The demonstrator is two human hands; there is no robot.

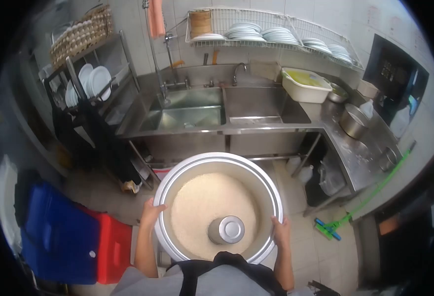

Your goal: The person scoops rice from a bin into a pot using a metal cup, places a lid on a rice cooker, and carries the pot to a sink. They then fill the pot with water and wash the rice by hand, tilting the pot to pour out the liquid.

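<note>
A large round metal pot (268,197) is held level in front of my body, with pale grains that look like rice (197,204) inside. My left hand (151,213) grips its left rim, the thumb over the edge. On the right side, my right hand (281,231) holds the rim in the same way. A metal cup (228,230) stands on the grains near the side closest to me. The fingers under the rim are partly hidden by the pot.
Ahead is a steel double sink (192,116) with a counter (345,143) to its right. A blue box (59,234) and red box (114,249) stand at lower left. A green mop (347,217) leans at right. Plates (246,32) fill a wall rack.
</note>
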